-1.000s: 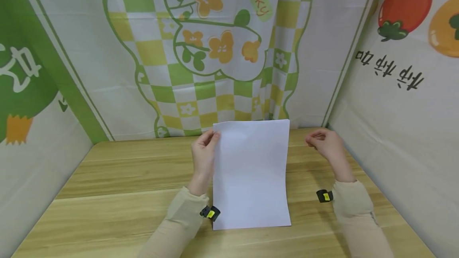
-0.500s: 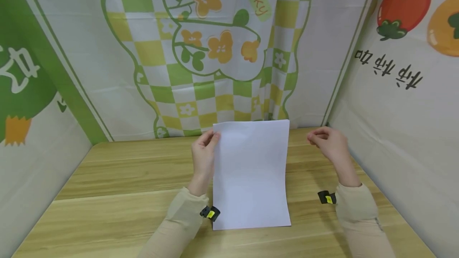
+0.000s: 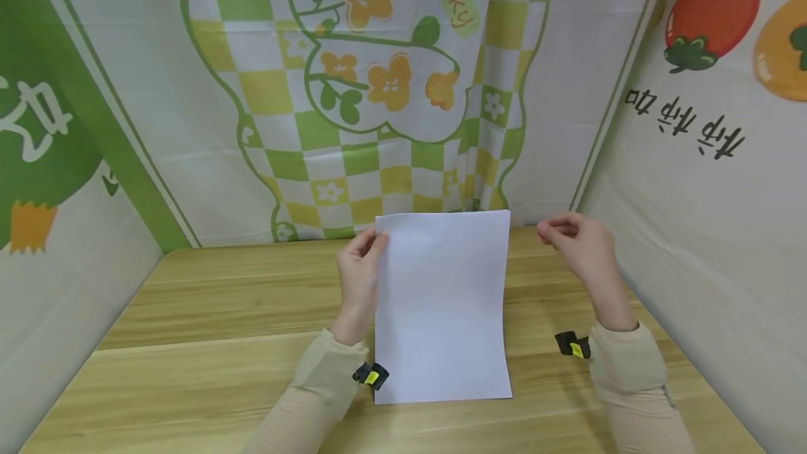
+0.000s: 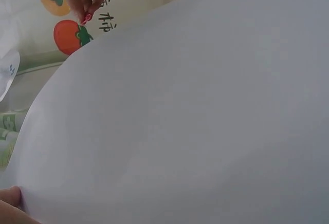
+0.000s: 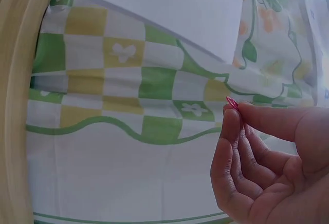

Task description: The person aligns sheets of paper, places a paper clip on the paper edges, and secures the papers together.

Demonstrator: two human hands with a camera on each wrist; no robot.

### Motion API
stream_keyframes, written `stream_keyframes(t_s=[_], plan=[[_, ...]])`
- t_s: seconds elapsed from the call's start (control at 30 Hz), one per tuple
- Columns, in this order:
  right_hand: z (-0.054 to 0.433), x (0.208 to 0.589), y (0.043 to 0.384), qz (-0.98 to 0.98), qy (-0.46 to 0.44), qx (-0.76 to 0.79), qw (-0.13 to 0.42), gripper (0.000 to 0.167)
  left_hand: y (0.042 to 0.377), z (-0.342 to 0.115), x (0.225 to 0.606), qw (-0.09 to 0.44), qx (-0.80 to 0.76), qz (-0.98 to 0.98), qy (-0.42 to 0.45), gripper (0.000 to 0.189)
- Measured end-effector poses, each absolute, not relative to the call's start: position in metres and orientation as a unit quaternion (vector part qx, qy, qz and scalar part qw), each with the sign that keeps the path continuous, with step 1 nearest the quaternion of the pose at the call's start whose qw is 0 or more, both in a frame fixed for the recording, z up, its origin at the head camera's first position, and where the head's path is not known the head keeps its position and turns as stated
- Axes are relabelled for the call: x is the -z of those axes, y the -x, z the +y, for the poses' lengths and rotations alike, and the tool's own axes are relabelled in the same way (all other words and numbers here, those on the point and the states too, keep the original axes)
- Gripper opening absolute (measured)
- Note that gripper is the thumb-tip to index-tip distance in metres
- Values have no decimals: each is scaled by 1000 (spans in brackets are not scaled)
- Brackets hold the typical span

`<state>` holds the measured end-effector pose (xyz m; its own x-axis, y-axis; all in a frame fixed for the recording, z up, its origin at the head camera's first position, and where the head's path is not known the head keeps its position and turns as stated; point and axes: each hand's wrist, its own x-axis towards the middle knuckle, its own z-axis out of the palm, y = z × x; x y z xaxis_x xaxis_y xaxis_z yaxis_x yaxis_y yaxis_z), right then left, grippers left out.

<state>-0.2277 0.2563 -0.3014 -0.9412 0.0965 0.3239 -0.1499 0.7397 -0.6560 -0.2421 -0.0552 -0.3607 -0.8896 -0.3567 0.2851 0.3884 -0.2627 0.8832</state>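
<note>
In the head view my left hand (image 3: 356, 275) pinches the upper left edge of white paper (image 3: 441, 307), thumb on the near face. The paper is raised and bends slightly along its length; whether its lower edge touches the table cannot be told. To the right, apart from the paper, my right hand (image 3: 585, 251) is held up. Between its thumb and index finger it pinches a small red paper clip (image 5: 233, 103), whose looped tip sticks out in the right wrist view. The left wrist view shows the clip (image 4: 87, 18) beyond the paper's curved edge.
A wood-grain table (image 3: 221, 314) lies under both hands. Behind it hangs a checked green and yellow curtain (image 3: 321, 153); a printed cloth wall (image 3: 706, 230) stands close on the right, another (image 3: 76, 286) on the left. Each wrist carries a black camera mount (image 3: 572, 345).
My right hand has turned slightly and risen a little, still beside the paper and a small way off. My left hand and the paper have hardly moved.
</note>
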Motion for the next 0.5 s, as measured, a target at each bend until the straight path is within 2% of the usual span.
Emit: stream_keyframes(t_s=[0.5], plan=[[233,280,215,-911,-37,-371,179,41,239,-56,358,228,802,-551,15,25]])
